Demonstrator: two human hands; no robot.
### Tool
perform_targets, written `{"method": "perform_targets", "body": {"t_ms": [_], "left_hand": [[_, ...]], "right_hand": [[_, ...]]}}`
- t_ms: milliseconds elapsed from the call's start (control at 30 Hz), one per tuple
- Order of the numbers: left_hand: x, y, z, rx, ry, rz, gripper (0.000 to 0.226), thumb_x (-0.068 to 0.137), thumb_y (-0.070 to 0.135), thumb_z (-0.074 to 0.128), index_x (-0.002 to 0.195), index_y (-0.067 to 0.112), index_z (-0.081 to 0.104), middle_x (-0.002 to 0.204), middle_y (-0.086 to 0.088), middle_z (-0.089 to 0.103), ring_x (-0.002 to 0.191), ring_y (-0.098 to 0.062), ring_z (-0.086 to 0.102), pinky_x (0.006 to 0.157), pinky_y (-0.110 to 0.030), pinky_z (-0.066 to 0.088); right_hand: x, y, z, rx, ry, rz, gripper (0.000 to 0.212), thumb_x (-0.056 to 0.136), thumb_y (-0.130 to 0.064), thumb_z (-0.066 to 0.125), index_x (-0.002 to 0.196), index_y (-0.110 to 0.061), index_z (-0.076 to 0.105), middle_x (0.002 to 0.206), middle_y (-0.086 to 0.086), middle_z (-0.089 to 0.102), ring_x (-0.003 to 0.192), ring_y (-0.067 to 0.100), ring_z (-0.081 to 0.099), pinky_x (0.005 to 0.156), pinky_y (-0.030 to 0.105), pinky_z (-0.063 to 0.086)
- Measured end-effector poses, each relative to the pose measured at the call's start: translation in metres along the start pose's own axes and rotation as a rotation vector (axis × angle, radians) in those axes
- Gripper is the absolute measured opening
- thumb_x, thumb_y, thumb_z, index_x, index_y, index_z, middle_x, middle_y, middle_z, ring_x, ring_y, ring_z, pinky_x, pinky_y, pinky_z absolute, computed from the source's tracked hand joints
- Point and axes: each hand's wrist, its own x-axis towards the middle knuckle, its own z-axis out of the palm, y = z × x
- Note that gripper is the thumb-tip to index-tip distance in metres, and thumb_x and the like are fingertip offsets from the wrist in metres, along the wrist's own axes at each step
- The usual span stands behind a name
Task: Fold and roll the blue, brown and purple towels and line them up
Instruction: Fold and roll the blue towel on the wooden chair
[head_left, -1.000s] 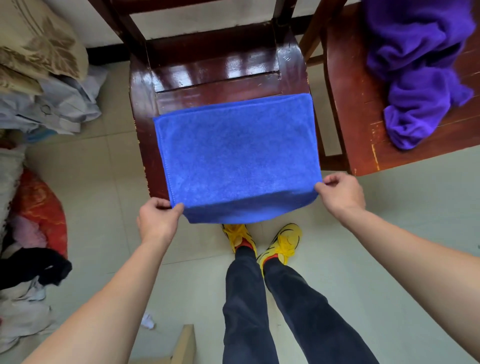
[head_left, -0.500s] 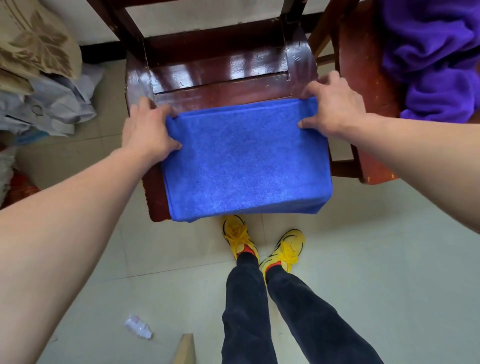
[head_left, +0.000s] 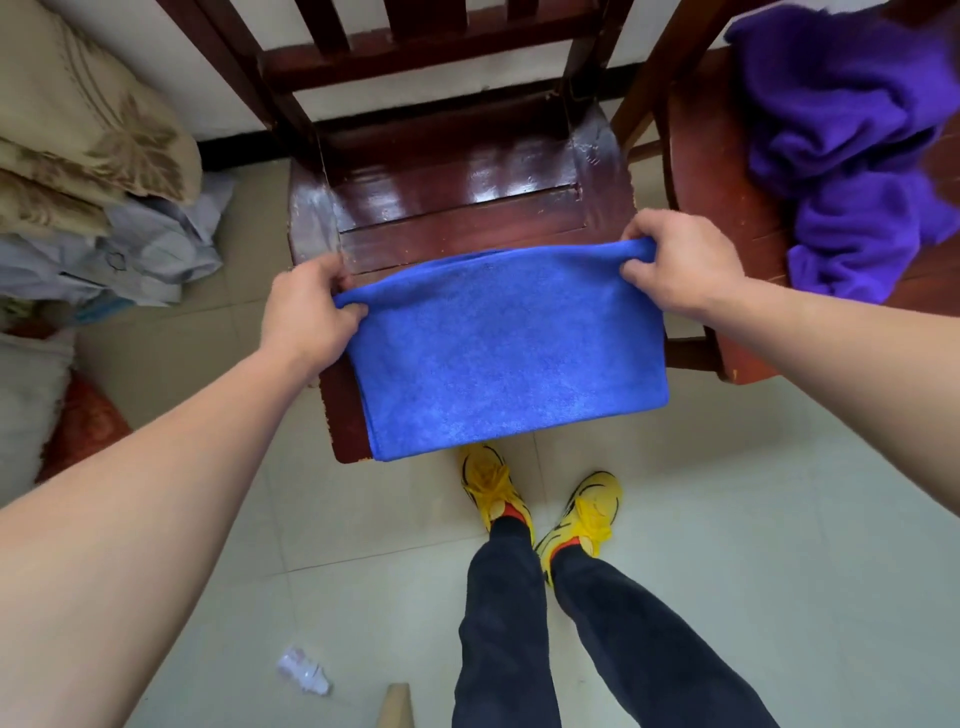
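A folded blue towel lies on the front half of a dark wooden chair seat, its near edge hanging slightly over the front. My left hand pinches the towel's far left corner and my right hand pinches the far right corner. Between them the far edge is lifted and curls toward me. A crumpled purple towel lies heaped on a second wooden chair to the right. No brown towel is in view.
Piled bedding and cloth fill the left side on the tiled floor. My legs and yellow shoes stand just in front of the chair. A scrap of litter and a wooden piece lie on the floor.
Both hands brought the towel's near edge up onto its far edge, doubling it. They now grip the far corners and draw that edge up and back toward me.
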Motion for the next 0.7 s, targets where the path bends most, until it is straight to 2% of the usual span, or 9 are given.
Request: {"method": "perform_targets", "body": {"t_ms": [100, 233, 333, 433, 567, 700], "left_hand": [[-0.025, 0.009, -0.019, -0.017, 0.016, 0.034, 0.019, 0.075, 0.004, 0.064, 0.089, 0.014, 0.056, 0.083, 0.001, 0.060, 0.080, -0.025, 0.053, 0.070, -0.029, 0.039], [-0.056, 0.022, -0.055, 0.047, 0.033, 0.100, 0.029, 0.075, 0.002, 0.064, 0.103, 0.011, 0.066, 0.097, -0.010, 0.071, 0.092, -0.031, 0.062, 0.080, -0.032, 0.044], [-0.073, 0.035, -0.093, 0.091, 0.027, 0.106, 0.019, 0.074, 0.002, 0.064, 0.091, 0.009, 0.071, 0.087, -0.011, 0.071, 0.082, -0.029, 0.061, 0.074, -0.030, 0.043], [-0.081, 0.052, -0.138, 0.089, 0.070, 0.066, 0.013, 0.072, -0.001, 0.065, 0.076, 0.011, 0.068, 0.077, -0.008, 0.067, 0.074, -0.025, 0.057, 0.070, -0.028, 0.040], [-0.083, 0.080, -0.193, 0.063, 0.158, 0.016, 0.018, 0.068, -0.003, 0.062, 0.067, 0.015, 0.059, 0.067, -0.002, 0.059, 0.067, -0.024, 0.053, 0.062, -0.027, 0.038], [-0.088, 0.096, -0.244, 0.081, 0.248, 0.034, 0.017, 0.069, -0.002, 0.061, 0.069, 0.015, 0.060, 0.072, -0.006, 0.060, 0.068, -0.025, 0.052, 0.061, -0.026, 0.036]], "right_hand": [[-0.020, -0.007, -0.019, 0.081, -0.034, 0.003, 0.014, 0.074, -0.018, 0.064, 0.080, -0.026, 0.054, 0.087, -0.004, 0.055, 0.082, 0.023, 0.051, 0.068, 0.033, 0.038], [-0.054, -0.017, -0.054, 0.179, -0.019, -0.046, 0.015, 0.070, -0.010, 0.064, 0.072, -0.020, 0.054, 0.073, -0.005, 0.057, 0.076, 0.025, 0.055, 0.066, 0.034, 0.044], [-0.073, -0.032, -0.090, 0.194, -0.013, -0.126, 0.019, 0.070, -0.004, 0.066, 0.081, -0.020, 0.063, 0.079, -0.006, 0.061, 0.079, 0.021, 0.057, 0.067, 0.028, 0.039], [-0.079, -0.050, -0.133, 0.156, -0.007, -0.147, 0.026, 0.070, -0.005, 0.065, 0.090, -0.021, 0.070, 0.086, -0.001, 0.065, 0.082, 0.019, 0.057, 0.071, 0.028, 0.043], [-0.076, -0.081, -0.186, 0.083, 0.032, -0.179, 0.017, 0.069, -0.008, 0.064, 0.073, -0.025, 0.063, 0.069, -0.007, 0.059, 0.074, 0.021, 0.057, 0.064, 0.031, 0.044], [-0.077, -0.105, -0.235, 0.070, 0.187, -0.219, 0.013, 0.069, -0.014, 0.067, 0.069, -0.023, 0.059, 0.068, -0.006, 0.058, 0.073, 0.022, 0.054, 0.065, 0.033, 0.044]]}}
